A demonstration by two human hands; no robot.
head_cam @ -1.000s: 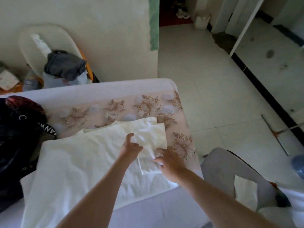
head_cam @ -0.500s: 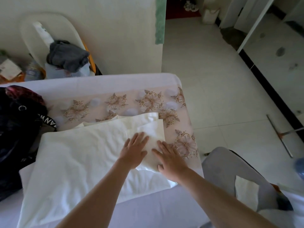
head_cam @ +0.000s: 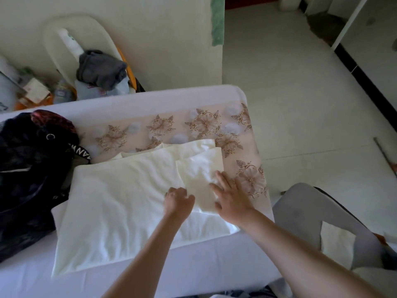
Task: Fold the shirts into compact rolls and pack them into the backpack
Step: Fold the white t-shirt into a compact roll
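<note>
The white shirt [head_cam: 120,201] lies spread on the table [head_cam: 193,265]. The right hand [head_cam: 233,195] presses flat on its folded flap. The left hand [head_cam: 179,200] is curled at the flap's edge, and I cannot tell whether its grip holds cloth. The backpack [head_cam: 32,168] sits just left, and the table's right edge is near.

Right hand [head_cam: 231,195] lies flat on the white shirt [head_cam: 120,201], left hand [head_cam: 179,200] curled beside.

Left hand [head_cam: 179,201] sits balled on the shirt [head_cam: 120,201], fingertips tucked under: pinching cloth or not, can't tell. At nine o'clock the backpack [head_cam: 28,179] runs off the edge, strap lettering partly hidden.
</note>
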